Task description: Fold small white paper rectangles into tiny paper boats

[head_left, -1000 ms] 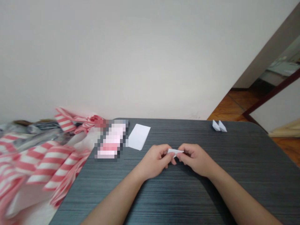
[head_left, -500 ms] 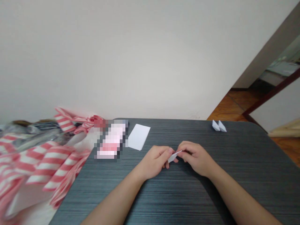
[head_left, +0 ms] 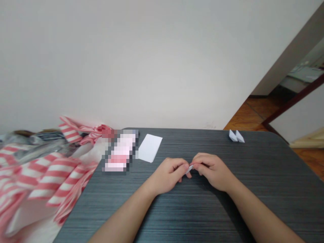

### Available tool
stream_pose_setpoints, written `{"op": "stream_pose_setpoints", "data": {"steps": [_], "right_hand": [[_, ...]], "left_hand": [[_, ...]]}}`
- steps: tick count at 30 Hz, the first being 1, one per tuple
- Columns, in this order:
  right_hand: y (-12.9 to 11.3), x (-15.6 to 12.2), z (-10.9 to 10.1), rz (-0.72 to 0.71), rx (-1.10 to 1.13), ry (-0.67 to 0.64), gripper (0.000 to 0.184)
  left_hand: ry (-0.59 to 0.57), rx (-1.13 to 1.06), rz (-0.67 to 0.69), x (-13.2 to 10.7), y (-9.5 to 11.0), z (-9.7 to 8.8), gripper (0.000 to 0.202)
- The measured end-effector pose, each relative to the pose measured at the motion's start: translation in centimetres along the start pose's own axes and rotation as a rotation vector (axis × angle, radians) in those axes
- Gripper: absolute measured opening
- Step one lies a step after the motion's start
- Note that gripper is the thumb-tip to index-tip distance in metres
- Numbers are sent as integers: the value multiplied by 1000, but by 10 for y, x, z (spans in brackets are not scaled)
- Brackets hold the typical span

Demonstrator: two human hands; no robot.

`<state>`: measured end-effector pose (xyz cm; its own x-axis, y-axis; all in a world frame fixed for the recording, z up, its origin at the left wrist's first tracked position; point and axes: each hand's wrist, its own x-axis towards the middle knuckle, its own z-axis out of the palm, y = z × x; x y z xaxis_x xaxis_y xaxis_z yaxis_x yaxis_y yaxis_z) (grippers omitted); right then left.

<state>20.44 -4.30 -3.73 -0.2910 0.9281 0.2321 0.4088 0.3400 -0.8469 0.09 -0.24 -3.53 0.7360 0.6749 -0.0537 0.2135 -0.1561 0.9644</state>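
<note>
My left hand (head_left: 169, 174) and my right hand (head_left: 211, 170) meet above the dark grey wood-grain table (head_left: 263, 162). Their fingertips pinch a small piece of folded white paper (head_left: 190, 169) between them, and most of it is hidden by my fingers. A flat white paper sheet (head_left: 150, 147) lies on the table beyond my left hand. Two small folded paper pieces (head_left: 236, 136) stand near the far edge, beyond my right hand.
A pixelated pink-and-white object (head_left: 119, 152) lies at the table's far left corner. Red-and-white striped fabric or plastic (head_left: 50, 177) is heaped beyond the left edge. A wall rises behind the table, and a wooden floor (head_left: 260, 109) shows at the right.
The folded paper has turned and now shows less between my fingers. My hands have drawn closer together around it. The sheet and the far paper pieces stay in place.
</note>
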Motion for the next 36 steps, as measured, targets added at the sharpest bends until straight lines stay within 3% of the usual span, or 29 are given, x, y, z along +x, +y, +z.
{"op": "stream_pose_setpoints", "data": {"steps": [7, 18, 24, 31, 36], "right_hand": [[6, -1, 3, 50, 16, 67, 9], [8, 1, 2, -21, -61, 80, 13], [8, 1, 2, -6, -67, 72, 12], [7, -2, 4, 50, -48, 90, 14], [6, -3, 5, 180, -61, 69, 15]], "left_hand": [[18, 38, 24, 0, 1, 2, 33], [93, -93, -31, 4, -9, 7, 25], [116, -33, -56, 5, -14, 8, 27], [177, 70, -58, 5, -11, 6, 25], [211, 89, -32, 4, -9, 5, 27]]}}
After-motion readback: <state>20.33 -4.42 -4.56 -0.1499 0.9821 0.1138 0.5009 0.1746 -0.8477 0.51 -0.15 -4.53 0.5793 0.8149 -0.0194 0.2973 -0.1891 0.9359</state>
